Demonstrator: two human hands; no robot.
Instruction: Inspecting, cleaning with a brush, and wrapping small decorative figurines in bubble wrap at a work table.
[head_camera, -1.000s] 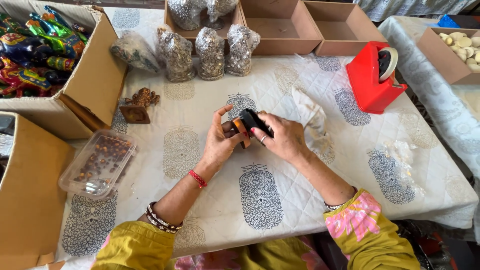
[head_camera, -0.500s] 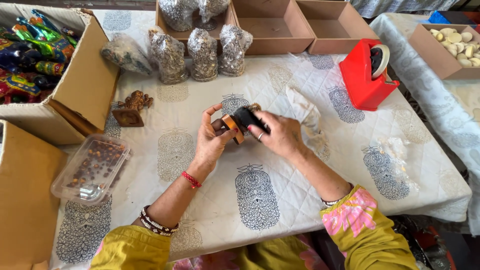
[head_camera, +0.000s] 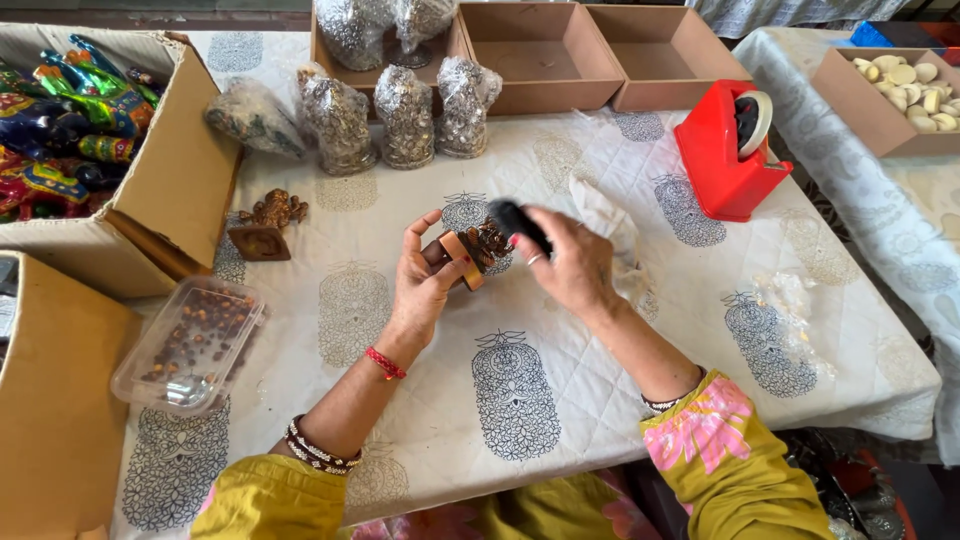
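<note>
My left hand (head_camera: 425, 285) grips a small brown figurine on a wooden base (head_camera: 472, 248), tilted on its side above the printed tablecloth (head_camera: 520, 400). My right hand (head_camera: 573, 262) holds a black brush-like tool (head_camera: 522, 224) against the figurine's top; the tool is blurred. A second brown figurine (head_camera: 265, 224) stands on the cloth to the left, apart from both hands.
Several wrapped figurines (head_camera: 400, 115) stand at the back. A red tape dispenser (head_camera: 728, 150) is at right. Open cardboard boxes (head_camera: 540, 55) line the far edge. A box of colourful items (head_camera: 60, 120) and a clear beads tub (head_camera: 190, 345) lie left. Crumpled cloth (head_camera: 620, 235) is beside my right hand.
The black tool in my right hand has shifted over the figurine, which stays in my left hand. The camera view has shifted slightly.
</note>
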